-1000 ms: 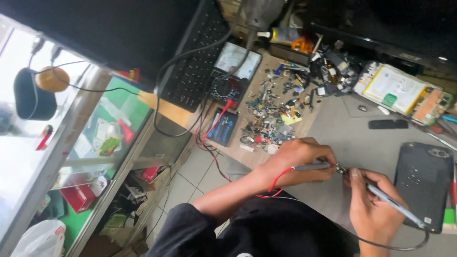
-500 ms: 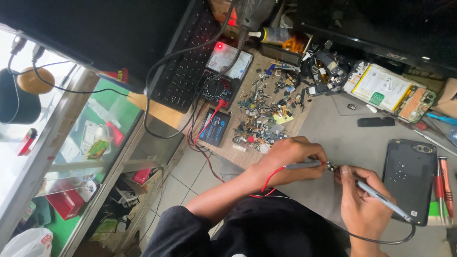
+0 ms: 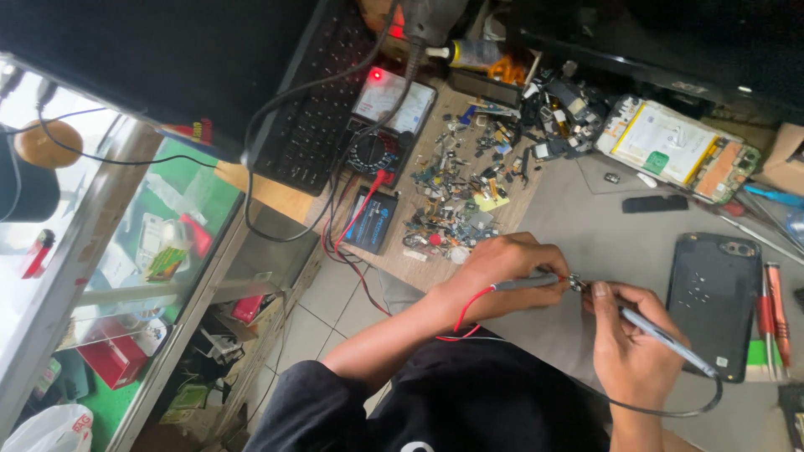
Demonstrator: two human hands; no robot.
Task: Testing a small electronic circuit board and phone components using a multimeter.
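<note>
On the grey mat [image 3: 586, 234], the left hand [image 3: 502, 268] closes its fingers around a red-wired probe [image 3: 523, 285], and the right hand [image 3: 628, 351] grips a black-wired probe [image 3: 662, 335]. Both tips meet on a tiny part [image 3: 578, 283], at 9 o'clock from the black phone [image 3: 712, 301]. Resting both wrists should keep the tips steady.

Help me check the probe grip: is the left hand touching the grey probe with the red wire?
Touching. The head view shows the left hand with its fingers wrapped around the grey probe, whose tip points toward the right hand.
</note>
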